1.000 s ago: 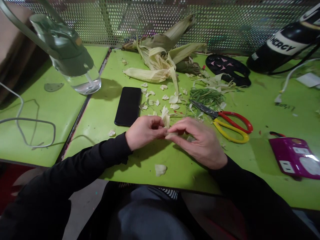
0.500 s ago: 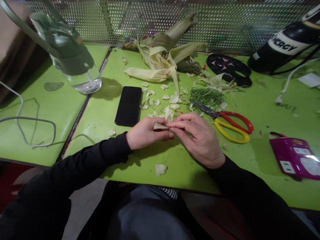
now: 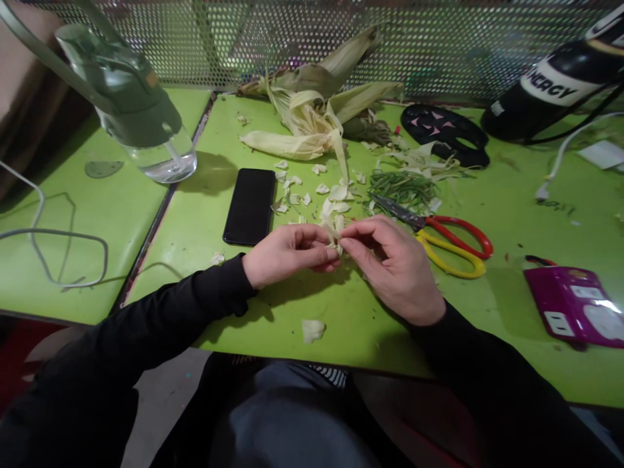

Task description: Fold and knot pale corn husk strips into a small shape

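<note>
Both hands meet over the middle of the green table [image 3: 205, 214]. My left hand [image 3: 285, 253] is closed, its fingertips pinching a small pale piece of corn husk [image 3: 333, 229]. My right hand [image 3: 394, 266] is closed too, thumb and fingers pinching the same husk piece from the right. Small cut husk bits [image 3: 312, 192] lie scattered just beyond the hands, and one bit [image 3: 312, 330] lies near the table's front edge. Red and yellow scissors [image 3: 439, 237] rest just right of my right hand.
A black phone [image 3: 250, 205] lies left of the hands. Whole corn husks [image 3: 312, 110] are piled at the back, thin green strips [image 3: 404, 185] beside them. A water bottle [image 3: 131, 104], a black mat [image 3: 446, 133], a black bottle [image 3: 556, 84], a purple power strip [image 3: 575, 309] and cables surround the work area.
My right hand has turned and drawn its fingers up into a pinch on the husk piece. The husk piece has shifted slightly up and away from me. My left hand has barely moved.
</note>
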`<control>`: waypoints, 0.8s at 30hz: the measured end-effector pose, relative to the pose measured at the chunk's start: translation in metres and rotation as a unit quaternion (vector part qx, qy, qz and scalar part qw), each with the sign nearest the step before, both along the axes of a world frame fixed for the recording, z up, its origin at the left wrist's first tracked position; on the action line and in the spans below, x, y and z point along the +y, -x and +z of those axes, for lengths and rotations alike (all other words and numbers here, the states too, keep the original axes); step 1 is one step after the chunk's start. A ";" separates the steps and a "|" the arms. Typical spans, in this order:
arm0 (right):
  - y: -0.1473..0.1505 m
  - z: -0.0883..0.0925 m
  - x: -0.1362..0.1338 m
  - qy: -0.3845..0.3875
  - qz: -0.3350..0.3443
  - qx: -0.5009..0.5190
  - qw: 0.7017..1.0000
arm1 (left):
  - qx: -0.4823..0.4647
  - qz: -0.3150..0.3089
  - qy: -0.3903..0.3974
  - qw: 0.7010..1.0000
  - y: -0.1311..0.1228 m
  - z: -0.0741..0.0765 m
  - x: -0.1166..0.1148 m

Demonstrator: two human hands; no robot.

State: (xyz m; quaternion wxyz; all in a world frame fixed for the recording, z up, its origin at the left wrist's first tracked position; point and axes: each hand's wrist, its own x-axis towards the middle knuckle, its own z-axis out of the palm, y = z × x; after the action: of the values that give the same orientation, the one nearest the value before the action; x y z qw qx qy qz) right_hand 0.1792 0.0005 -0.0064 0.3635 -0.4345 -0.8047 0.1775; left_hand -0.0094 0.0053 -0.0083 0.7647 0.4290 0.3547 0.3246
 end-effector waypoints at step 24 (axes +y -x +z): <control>0.000 -0.005 -0.003 0.087 0.012 0.137 0.987 | -0.011 0.076 -0.043 0.996 -0.004 0.000 -0.003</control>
State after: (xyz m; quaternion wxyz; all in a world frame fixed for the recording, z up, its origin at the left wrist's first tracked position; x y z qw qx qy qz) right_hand 0.1796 -0.0028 -0.0110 0.4289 -0.4262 -0.7339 0.3095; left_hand -0.0054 0.0021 -0.0078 0.7228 0.4297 0.3635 0.4009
